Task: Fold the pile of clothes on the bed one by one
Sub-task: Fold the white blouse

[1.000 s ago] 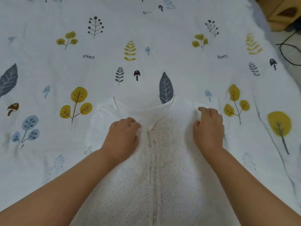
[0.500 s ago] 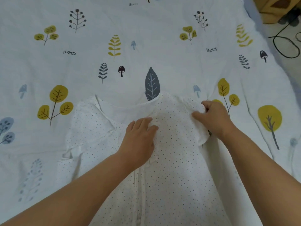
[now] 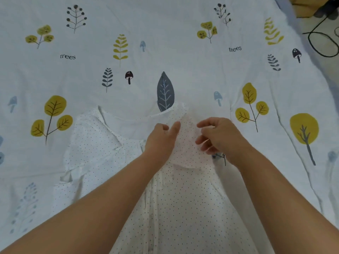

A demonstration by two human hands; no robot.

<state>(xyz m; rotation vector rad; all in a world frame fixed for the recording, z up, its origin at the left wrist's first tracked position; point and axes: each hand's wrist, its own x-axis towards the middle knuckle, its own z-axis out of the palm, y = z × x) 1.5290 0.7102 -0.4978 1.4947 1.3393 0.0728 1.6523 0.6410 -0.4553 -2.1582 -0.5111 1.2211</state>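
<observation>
A white garment with small dark dots (image 3: pixel 183 208) lies spread on the bed, neckline away from me. Its right sleeve and shoulder (image 3: pixel 187 140) are turned inward over the chest. My left hand (image 3: pixel 161 140) lies on the chest just left of the folded part, thumb stretched against the flap, fingers hidden under the hand. My right hand (image 3: pixel 218 138) hovers at the flap's right edge with fingers loosely curled, and whether they pinch fabric is unclear. The left sleeve (image 3: pixel 86 143) lies flat and unfolded.
The bed sheet (image 3: pixel 165 43) is white with printed leaves, trees and mushrooms. The bed's right edge runs along the upper right, with floor and a black cable (image 3: pixel 322 43) beyond it and a brown object (image 3: pixel 308 6) in the corner.
My right hand has carried the right sleeve inward over the chest. My left hand slid right to meet the fold. The view shifted slightly left.
</observation>
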